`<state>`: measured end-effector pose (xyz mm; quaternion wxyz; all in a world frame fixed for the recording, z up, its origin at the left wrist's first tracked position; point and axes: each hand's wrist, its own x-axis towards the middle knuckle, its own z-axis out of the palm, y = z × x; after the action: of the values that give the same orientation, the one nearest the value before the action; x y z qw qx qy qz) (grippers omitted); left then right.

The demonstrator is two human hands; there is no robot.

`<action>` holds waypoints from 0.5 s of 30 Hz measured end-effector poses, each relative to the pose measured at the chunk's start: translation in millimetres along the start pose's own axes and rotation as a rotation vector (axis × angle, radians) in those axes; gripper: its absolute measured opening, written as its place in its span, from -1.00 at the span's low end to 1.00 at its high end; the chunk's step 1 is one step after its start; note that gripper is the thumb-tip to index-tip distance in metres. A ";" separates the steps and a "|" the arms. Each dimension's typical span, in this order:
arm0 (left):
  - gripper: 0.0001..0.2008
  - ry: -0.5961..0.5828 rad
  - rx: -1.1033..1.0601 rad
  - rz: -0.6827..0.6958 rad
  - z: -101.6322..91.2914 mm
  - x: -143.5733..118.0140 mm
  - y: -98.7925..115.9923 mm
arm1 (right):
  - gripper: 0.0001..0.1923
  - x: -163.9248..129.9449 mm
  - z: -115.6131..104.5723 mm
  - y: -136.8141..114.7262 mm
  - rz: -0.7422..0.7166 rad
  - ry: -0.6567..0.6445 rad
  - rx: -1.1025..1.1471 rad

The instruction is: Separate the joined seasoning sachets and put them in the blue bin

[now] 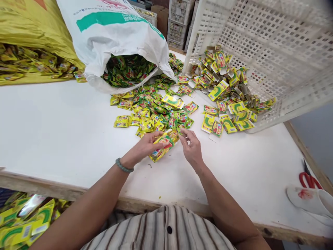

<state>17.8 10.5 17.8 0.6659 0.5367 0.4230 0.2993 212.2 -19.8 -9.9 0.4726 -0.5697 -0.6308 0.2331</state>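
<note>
I hold both forearms stretched forward over the white table, converging on the near side of the white sack. To the right of the sack's mouth, my left hand grips a small, tilted yellow box, thumb across its face. My right hand, fingers curled, pinches a green packet beside the box's end. Loose packets spill from the sack.

The small rectangular yellow cardboard box carries red and green print; the bulging white plastic sack, a broad green band. The button-front cloth shirt is striped cream, brown and grey, the braided bracelet grey-green.
</note>
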 end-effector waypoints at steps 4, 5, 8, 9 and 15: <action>-0.42 0.251 -0.161 -0.057 -14.3 4.2 2.0 | -0.63 -3.5 9.8 10.2 -0.154 -0.079 -0.263; -0.41 0.303 -0.192 -0.053 -16.6 5.0 2.9 | -0.60 -4.9 13.4 11.6 -0.203 -0.144 -0.337; -0.42 0.365 -0.240 -0.045 -18.6 6.2 4.4 | -0.58 -8.0 22.4 14.2 -0.292 -0.308 -0.516; -0.42 0.361 -0.244 -0.052 -18.1 6.3 4.2 | -0.60 -8.3 23.5 15.4 -0.302 -0.331 -0.552; -0.41 0.274 -0.172 -0.135 -14.7 4.9 -2.0 | -0.65 -0.9 5.9 25.5 -0.115 -0.110 -0.391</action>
<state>6.9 20.9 13.7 0.6641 0.4021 0.5177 0.3596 219.7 -13.0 -34.0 0.3303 -0.5999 -0.7204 0.1098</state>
